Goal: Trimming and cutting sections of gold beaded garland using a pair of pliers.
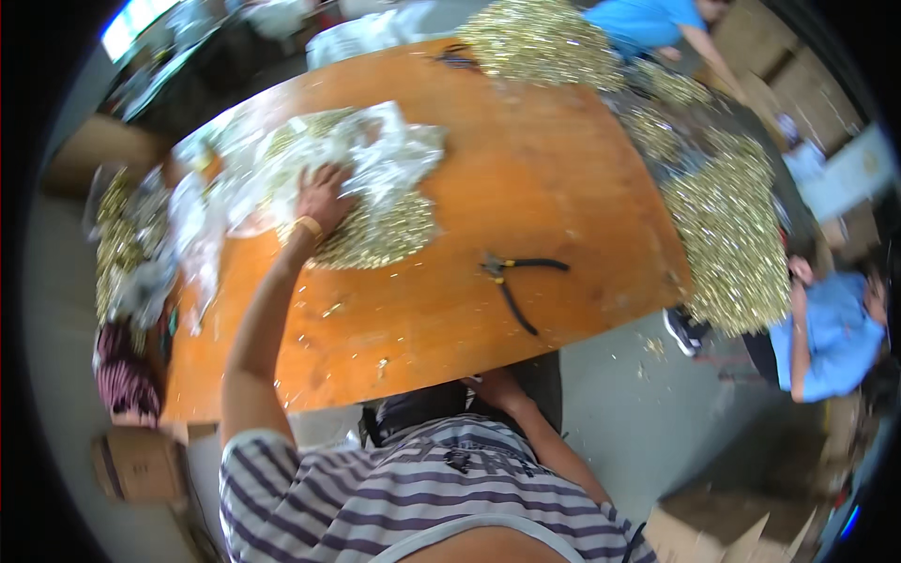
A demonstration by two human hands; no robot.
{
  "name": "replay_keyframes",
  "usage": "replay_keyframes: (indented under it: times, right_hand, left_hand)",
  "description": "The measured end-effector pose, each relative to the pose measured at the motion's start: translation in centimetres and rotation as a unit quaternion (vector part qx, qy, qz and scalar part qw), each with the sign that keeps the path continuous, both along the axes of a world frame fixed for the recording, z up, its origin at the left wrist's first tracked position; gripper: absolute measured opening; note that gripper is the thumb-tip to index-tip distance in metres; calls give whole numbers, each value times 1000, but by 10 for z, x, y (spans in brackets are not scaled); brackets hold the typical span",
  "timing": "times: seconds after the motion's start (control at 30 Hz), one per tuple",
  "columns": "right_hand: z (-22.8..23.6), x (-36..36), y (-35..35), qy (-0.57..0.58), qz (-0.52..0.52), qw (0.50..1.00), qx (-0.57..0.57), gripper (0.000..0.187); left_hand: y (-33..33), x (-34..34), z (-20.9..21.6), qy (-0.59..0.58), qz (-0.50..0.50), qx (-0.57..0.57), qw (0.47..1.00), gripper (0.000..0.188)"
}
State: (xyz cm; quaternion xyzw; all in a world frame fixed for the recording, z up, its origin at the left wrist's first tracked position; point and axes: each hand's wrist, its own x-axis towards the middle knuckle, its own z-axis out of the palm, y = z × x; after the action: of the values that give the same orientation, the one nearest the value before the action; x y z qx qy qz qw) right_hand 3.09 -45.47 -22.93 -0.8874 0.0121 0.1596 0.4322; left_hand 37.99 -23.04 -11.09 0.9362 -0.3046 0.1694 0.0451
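My left hand [324, 199] reaches over the table and rests on a crumpled clear plastic bag [399, 155], its fingers spread. Under and beside the bag lies a heap of small gold-coloured metal pieces [380, 235], touching the hand's near side. My right hand [493, 387] is low by the table's near edge, over my lap. Its fingers are mostly hidden, so I cannot make out what they hold, if anything. Between the heap and the right side of the table, pliers [507, 272] with black and yellow handles lie spread apart.
The orange-brown wooden table [554, 178] has loose gold bits near its front edge. Another gold heap [540, 42] and dark-handled tools [457, 58] lie at its far side. More gold material [727, 235] covers a surface at the right, beside two people in blue. Cardboard boxes [141, 466] stand around.
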Motion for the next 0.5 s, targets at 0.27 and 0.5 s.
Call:
replay_keyframes:
  times: [0.27,0.5]
  right_hand:
    - [1,-16,-1,-52,1,998,-27,33]
    - [70,-21,-7,-31,-39,995,87,30]
  left_hand:
    - [-3,23,2,-31,52,-27,998,38]
    - [-8,5,19,8,-41,-26,999,50]
